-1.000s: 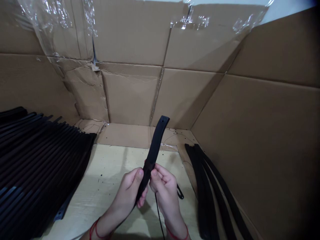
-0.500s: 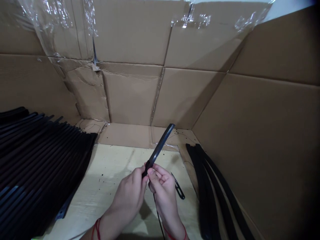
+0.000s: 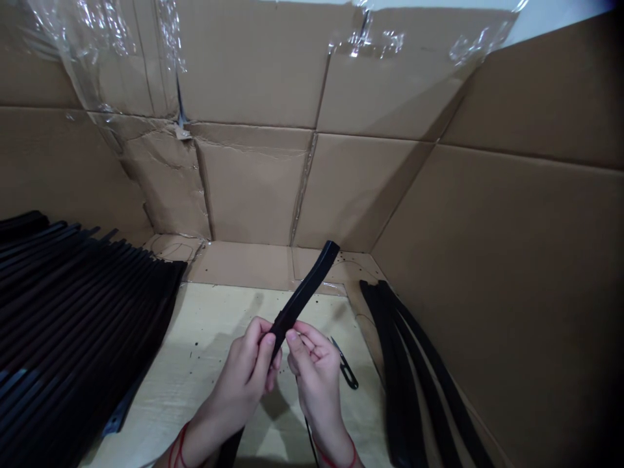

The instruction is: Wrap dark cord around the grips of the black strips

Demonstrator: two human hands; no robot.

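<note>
A long, slightly curved black rubber-like strip (image 3: 305,289) slants up and away between my hands, its far end free above the table. My left hand (image 3: 246,367) is closed around its lower part, with the thumb on top. Fingertips of my right hand (image 3: 316,367) pinch the strip's right edge just beside the left thumb. A thin black cord-like piece (image 3: 311,437) hangs below my right hand; where it starts is hidden by the fingers. Right of that hand, a small black pointed tool with a slotted handle (image 3: 345,365) lies on the table, perhaps thread snips.
Many black strips (image 3: 88,331) lie side by side at the left. Several more curved strips (image 3: 414,370) rest at the right. Tall cardboard walls (image 3: 253,188) enclose the back and sides of the pale table (image 3: 170,390). Small black specks dot its surface.
The strip has rolled so its broad face now shows instead of its narrow edge. My left hand has shifted slightly left, its thumb now on top; the right stays close by, pinching.
</note>
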